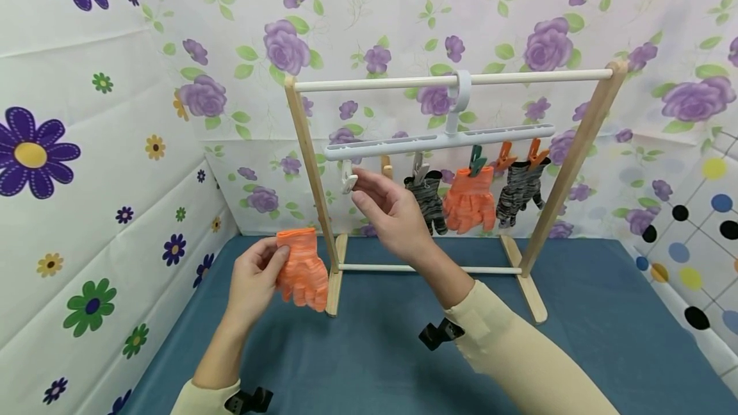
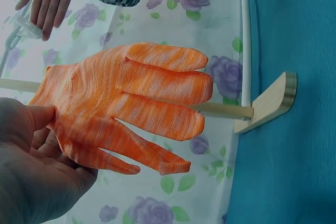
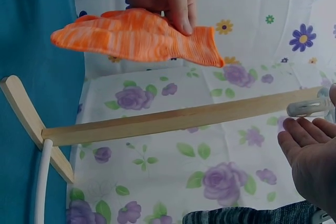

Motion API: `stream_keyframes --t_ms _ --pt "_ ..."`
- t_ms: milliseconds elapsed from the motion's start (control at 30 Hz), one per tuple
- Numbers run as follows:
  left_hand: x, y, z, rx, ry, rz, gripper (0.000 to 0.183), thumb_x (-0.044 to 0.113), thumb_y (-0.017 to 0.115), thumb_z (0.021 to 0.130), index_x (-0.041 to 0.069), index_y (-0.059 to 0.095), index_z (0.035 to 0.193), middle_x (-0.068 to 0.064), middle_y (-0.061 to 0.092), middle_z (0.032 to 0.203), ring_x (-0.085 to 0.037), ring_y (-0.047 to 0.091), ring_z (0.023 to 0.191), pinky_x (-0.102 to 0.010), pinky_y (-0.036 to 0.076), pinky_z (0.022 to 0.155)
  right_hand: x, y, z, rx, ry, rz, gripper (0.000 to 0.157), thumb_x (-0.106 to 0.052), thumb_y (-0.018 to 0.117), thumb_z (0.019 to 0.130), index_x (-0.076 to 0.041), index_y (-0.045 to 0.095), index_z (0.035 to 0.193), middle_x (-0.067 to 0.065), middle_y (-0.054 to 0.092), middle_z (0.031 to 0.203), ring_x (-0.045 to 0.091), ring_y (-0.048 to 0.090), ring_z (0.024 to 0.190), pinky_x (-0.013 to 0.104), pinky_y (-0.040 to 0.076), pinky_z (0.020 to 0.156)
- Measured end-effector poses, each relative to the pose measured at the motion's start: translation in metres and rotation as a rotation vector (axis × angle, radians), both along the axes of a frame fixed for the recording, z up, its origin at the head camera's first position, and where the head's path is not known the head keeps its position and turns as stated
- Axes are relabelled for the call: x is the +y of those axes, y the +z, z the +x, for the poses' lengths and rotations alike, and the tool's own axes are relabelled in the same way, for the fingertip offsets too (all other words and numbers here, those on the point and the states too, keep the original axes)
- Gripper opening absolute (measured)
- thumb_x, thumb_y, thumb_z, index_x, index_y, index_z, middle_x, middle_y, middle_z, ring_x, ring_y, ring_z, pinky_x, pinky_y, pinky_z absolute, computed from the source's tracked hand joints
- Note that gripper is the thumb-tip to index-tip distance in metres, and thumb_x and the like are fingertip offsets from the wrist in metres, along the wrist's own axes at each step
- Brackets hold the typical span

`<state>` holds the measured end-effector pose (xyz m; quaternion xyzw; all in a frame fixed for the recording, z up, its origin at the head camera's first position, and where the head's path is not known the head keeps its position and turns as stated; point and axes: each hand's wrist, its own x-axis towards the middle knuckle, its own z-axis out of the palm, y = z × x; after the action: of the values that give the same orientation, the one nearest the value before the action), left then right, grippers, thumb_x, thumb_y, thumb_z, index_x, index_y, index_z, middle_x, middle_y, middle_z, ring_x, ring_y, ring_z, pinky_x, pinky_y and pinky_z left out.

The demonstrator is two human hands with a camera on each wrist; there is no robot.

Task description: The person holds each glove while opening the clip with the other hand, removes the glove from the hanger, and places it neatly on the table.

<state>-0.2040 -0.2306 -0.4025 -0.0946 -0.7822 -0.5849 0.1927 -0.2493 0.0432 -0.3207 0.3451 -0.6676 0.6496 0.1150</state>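
My left hand (image 1: 254, 277) pinches an orange glove (image 1: 302, 271) near its cuff, thumb on the near side, with the glove's fingers hanging down. In the left wrist view that glove (image 2: 131, 93) spreads out flat beyond the thumb. My right hand (image 1: 398, 213) is raised at the left end of a white hanger (image 1: 438, 139). Its fingers are extended, their tips right at a white clothespin (image 1: 348, 178) that hangs there. The right wrist view shows the clothespin (image 3: 308, 108) just beside those relaxed fingertips.
A wooden rack (image 1: 576, 165) with white rods carries the hanger. From other clips hang a dark grey glove (image 1: 428, 200), another orange glove (image 1: 469, 200) and a black-grey glove (image 1: 521, 194). A wooden clip (image 1: 386, 165) is partly behind my right hand. Blue cloth (image 1: 369, 338) covers the table.
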Motion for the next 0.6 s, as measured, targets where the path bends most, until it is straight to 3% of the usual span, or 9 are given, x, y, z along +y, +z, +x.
stream_keyframes --t_ms 200,600 --pt "-0.009 -0.001 0.004 -0.013 0.030 -0.016 0.023 0.017 0.064 0.109 -0.001 0.071 0.122 -0.020 0.067 0.092 -0.021 0.058 0.066 -0.032 0.054 0.054 0.003 -0.006 0.000 0.027 -0.007 0.029 0.046 -0.013 0.060 0.111 -0.003 0.052 0.155 0.009 0.059 0.151 0.018 0.056 0.140 0.036 0.049 0.110" --pt "-0.029 -0.003 0.012 -0.032 0.102 -0.066 0.025 0.018 0.062 0.110 -0.002 0.070 0.122 -0.016 0.067 0.091 -0.017 0.058 0.068 -0.028 0.052 0.055 0.016 -0.016 0.010 0.090 -0.068 0.108 0.047 -0.013 0.064 0.109 -0.003 0.054 0.154 0.011 0.060 0.151 0.021 0.059 0.138 0.039 0.051 0.109"
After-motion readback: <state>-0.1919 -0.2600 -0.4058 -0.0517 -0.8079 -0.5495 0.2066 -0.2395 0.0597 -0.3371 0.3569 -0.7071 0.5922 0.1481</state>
